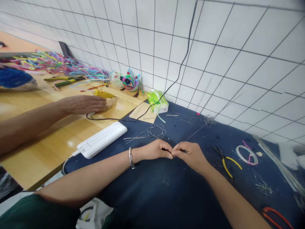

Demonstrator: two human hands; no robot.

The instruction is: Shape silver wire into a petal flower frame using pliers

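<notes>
My left hand (156,150), with a silver bangle on its wrist, is closed in a pinch at the middle of the dark blue table. Its fingertips meet those of my right hand (190,156), which is pinching as well. A thin wire (195,131) sticks up to the right from my right hand. What lies between the fingertips is too small to make out. Just behind my left hand lies a flower-shaped wire frame (156,127), beside a few straight wires (135,138).
Yellow-handled pliers (223,159), a clear ring (247,155) and wire scraps (264,188) lie at right. A white power bank (102,140), a tissue pack (157,101) and a black cable are at left. Another person's hand (84,104) rests over the wooden table.
</notes>
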